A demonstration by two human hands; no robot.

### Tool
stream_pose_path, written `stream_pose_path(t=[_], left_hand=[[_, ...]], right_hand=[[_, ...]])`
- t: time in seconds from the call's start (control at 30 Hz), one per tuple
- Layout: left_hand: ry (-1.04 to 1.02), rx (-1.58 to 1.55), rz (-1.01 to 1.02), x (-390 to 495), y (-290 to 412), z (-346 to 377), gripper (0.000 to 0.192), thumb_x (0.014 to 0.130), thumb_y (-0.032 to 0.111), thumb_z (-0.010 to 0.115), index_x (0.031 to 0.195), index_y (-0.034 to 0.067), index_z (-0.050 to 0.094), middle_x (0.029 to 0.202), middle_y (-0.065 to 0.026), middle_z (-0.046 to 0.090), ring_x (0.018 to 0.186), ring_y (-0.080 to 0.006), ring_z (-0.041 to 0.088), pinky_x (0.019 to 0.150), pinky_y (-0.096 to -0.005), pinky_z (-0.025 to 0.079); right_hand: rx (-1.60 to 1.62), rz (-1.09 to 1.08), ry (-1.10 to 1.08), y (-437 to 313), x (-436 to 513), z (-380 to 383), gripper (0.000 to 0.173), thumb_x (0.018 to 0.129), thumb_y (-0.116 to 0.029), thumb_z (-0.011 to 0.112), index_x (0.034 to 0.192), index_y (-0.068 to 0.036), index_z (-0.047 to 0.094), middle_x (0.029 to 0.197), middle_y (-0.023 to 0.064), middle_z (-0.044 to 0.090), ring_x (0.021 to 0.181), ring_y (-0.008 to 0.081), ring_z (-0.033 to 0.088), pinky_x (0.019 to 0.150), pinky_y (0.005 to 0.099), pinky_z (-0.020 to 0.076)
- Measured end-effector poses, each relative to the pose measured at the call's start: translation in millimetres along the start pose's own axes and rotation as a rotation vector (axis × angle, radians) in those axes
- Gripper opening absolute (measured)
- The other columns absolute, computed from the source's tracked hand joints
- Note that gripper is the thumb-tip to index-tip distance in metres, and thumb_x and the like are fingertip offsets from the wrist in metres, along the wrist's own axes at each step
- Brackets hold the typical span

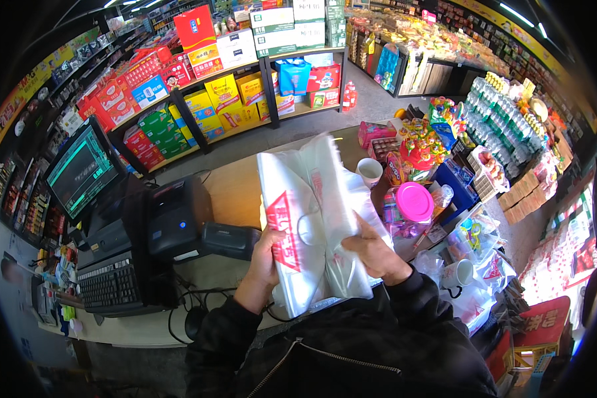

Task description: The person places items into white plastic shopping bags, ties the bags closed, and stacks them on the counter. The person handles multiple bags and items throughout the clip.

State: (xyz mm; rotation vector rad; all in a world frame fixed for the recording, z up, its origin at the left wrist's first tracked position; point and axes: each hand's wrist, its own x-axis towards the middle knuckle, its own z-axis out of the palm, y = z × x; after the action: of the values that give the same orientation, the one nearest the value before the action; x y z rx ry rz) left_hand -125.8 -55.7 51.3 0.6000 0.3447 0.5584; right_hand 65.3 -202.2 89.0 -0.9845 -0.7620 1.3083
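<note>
A thick flat stack of white plastic bags with red print (306, 234) is held up in front of my body, over the counter's edge. My left hand (267, 256) grips its left side, thumb on the front face. On the right side, my right hand (373, 246) closes on the plastic, with the fingers partly blurred. Creases run down the middle of the stack. More whitish plastic (365, 194) shows behind it, partly covered.
A monitor (84, 171), a keyboard (110, 281) and a black printer-like machine (179, 219) stand at the left. On the right are a paper cup (369, 171), a pink-lidded jar (414, 203), candy displays (420, 149) and bags (477, 293). Shelves of boxed goods (224, 102) stand beyond the counter.
</note>
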Motion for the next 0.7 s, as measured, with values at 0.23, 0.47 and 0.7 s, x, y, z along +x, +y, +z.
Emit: stream_pose_path(t=[0.23,0.47,0.7], left_hand=[[0.145,0.035,-0.09,3.1,1.4,-7.5,0.038,0.099,0.021,0.062,0.132,0.004,0.054,0.11,-0.0084,0.068,0.095,-0.0199,0.069,0.083,-0.0348,0.059],[0.159,0.39,0.02,-1.4,-14.4,7.5,0.05,0.101,0.025,0.061,0.144,0.011,0.039,0.113,-0.0092,0.06,0.094,-0.0135,0.062,0.077,-0.0277,0.054],[0.024,0.381,-0.335,-12.6,-26.4,18.5,0.048,0.099,0.03,0.065,0.133,0.0,0.049,0.122,-0.0076,0.06,0.109,-0.0171,0.06,0.096,-0.0338,0.05]], right_hand=[[0.075,0.007,0.299,-21.6,-6.9,-3.5,0.052,0.079,0.003,0.056,0.131,-0.004,0.055,0.103,0.0072,0.065,0.084,0.0186,0.065,0.076,0.0302,0.0547],[0.045,-0.095,0.268,-28.8,-11.4,14.2,0.065,0.076,0.0,0.049,0.142,-0.005,0.05,0.11,0.0091,0.065,0.094,0.02,0.063,0.081,0.0324,0.0524],[-0.03,-0.041,0.238,-19.8,-39.1,5.5,0.072,0.079,0.004,0.048,0.15,-0.003,0.04,0.136,0.0091,0.056,0.119,0.0205,0.056,0.102,0.0321,0.0425]])
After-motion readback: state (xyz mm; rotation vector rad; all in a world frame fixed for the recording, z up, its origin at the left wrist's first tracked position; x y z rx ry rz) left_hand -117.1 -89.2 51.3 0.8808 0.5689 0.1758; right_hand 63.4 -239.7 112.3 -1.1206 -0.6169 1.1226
